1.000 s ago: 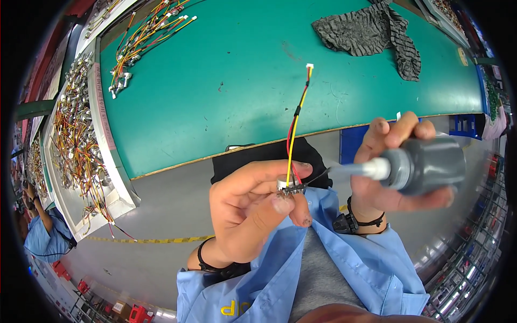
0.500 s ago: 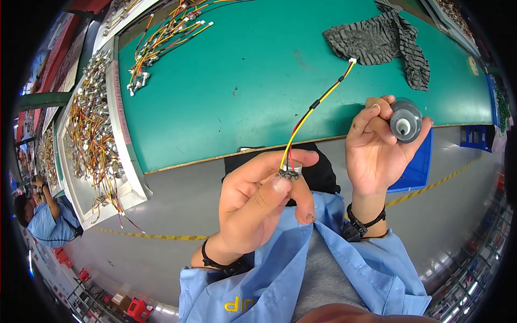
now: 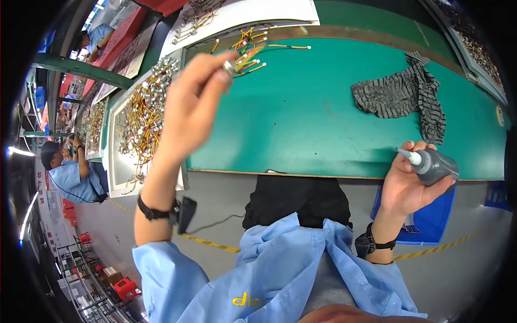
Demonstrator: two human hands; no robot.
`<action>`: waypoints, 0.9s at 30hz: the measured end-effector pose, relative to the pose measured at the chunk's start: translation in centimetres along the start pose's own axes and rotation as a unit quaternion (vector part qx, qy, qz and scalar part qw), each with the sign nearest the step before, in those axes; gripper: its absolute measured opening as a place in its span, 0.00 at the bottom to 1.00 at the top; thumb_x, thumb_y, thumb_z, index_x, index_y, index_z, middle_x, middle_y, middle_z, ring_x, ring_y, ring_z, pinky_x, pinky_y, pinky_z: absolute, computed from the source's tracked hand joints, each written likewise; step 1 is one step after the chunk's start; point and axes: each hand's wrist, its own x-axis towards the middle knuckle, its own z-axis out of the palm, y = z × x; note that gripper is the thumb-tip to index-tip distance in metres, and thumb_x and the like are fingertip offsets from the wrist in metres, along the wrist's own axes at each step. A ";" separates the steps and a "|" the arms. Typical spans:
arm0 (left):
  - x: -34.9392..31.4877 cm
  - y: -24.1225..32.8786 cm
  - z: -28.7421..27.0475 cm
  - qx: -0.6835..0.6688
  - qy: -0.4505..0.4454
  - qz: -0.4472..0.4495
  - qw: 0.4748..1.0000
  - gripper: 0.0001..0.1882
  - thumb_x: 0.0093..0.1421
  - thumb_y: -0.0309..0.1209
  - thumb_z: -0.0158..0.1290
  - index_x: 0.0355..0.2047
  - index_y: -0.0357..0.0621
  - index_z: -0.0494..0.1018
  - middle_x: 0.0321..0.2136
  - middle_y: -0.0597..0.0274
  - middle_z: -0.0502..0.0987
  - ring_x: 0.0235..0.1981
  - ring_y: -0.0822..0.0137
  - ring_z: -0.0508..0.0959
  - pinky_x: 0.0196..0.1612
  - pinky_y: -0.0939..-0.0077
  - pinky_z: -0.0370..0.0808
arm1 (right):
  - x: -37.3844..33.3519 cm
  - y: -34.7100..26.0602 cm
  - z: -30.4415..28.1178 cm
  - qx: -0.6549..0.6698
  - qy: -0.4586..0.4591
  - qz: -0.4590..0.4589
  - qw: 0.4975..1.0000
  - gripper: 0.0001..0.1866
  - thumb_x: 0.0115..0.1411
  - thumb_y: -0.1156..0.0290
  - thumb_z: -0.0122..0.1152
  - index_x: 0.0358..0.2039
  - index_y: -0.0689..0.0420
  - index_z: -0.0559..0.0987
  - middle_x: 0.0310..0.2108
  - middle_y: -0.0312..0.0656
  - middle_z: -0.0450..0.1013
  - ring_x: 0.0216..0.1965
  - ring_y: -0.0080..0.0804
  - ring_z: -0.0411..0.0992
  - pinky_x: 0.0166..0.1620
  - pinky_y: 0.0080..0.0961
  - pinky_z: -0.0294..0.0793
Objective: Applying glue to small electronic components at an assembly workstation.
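My left hand (image 3: 191, 110) is stretched out over the far left of the table, slightly blurred. Pinched between its thumb and fingertips is a small round metal component (image 3: 230, 67) with wires, the wires smeared by motion. Just beyond it lies a bunch of red, yellow and black wired components (image 3: 249, 40) with white plugs. My right hand (image 3: 406, 185) is at the table's front edge on the right, fingers wrapped round a dark grey squeeze bottle (image 3: 439, 167). The bottle lies tilted in the palm, its white-based nozzle pointing left.
A green-topped table (image 3: 301, 129) spans the front. A striped grey cloth (image 3: 390, 97) lies on its right half. At the left stands a white tray (image 3: 114, 169) heaped with wired components. A blue bin (image 3: 431, 220) sits below the right edge. A co-worker (image 3: 75, 172) is farther left.
My left hand has moved from in front of my chest to the far left, carrying the wired component. My right hand has turned the bottle so its nozzle points left.
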 end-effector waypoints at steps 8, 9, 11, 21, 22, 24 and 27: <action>14.2 -4.5 -8.2 -0.021 0.033 0.041 0.998 0.13 0.60 0.27 0.50 0.43 0.32 0.73 0.33 0.58 0.78 0.36 0.72 0.77 0.42 0.81 0.72 | 2.3 0.0 0.0 -0.058 0.104 -0.095 0.988 0.29 0.59 0.49 0.53 0.47 0.63 0.65 0.42 0.46 0.67 0.43 0.36 0.68 0.54 0.35 0.68; 16.0 -4.4 -9.0 -0.021 0.019 0.033 0.999 0.14 0.60 0.26 0.50 0.44 0.31 0.72 0.36 0.57 0.77 0.38 0.71 0.77 0.43 0.80 0.72 | 2.4 0.1 0.1 -0.058 0.103 -0.099 0.988 0.29 0.59 0.49 0.53 0.47 0.63 0.65 0.42 0.46 0.67 0.43 0.36 0.68 0.54 0.35 0.68; 19.3 -4.9 -9.9 -0.023 0.004 0.028 0.999 0.14 0.60 0.26 0.50 0.45 0.30 0.71 0.38 0.56 0.77 0.40 0.70 0.77 0.44 0.80 0.72 | 2.5 0.2 0.3 -0.066 0.148 -0.112 0.980 0.29 0.60 0.49 0.52 0.47 0.63 0.65 0.41 0.47 0.67 0.43 0.36 0.68 0.54 0.35 0.68; 36.6 -24.4 -13.8 0.055 0.048 0.055 0.996 0.13 0.59 0.26 0.49 0.42 0.32 0.73 0.34 0.56 0.78 0.36 0.69 0.78 0.40 0.82 0.72 | 3.1 -0.1 -1.3 -0.054 0.147 -0.063 0.986 0.28 0.61 0.49 0.51 0.48 0.63 0.64 0.42 0.48 0.67 0.44 0.39 0.68 0.45 0.28 0.70; 37.4 -25.2 -13.6 0.073 0.059 0.058 0.994 0.13 0.58 0.26 0.50 0.42 0.33 0.74 0.33 0.56 0.79 0.35 0.69 0.78 0.39 0.82 0.72 | 3.1 -0.1 -1.2 -0.055 0.168 -0.070 0.982 0.29 0.61 0.49 0.51 0.48 0.64 0.64 0.42 0.48 0.67 0.44 0.39 0.68 0.43 0.27 0.70; 38.0 -26.5 -12.4 0.091 0.052 -0.006 0.994 0.13 0.57 0.28 0.51 0.41 0.36 0.75 0.31 0.56 0.79 0.34 0.69 0.78 0.38 0.79 0.72 | 2.9 -0.3 -0.9 -0.056 0.210 -0.083 0.972 0.29 0.60 0.49 0.51 0.48 0.64 0.65 0.43 0.48 0.67 0.44 0.39 0.68 0.41 0.26 0.70; 38.2 -28.4 -11.3 0.134 0.038 -0.137 0.981 0.13 0.55 0.32 0.53 0.39 0.41 0.77 0.28 0.55 0.80 0.31 0.68 0.79 0.36 0.74 0.73 | 2.8 -0.7 -0.9 -0.069 0.181 -0.072 0.978 0.29 0.60 0.49 0.51 0.48 0.64 0.64 0.43 0.48 0.67 0.44 0.40 0.68 0.44 0.28 0.70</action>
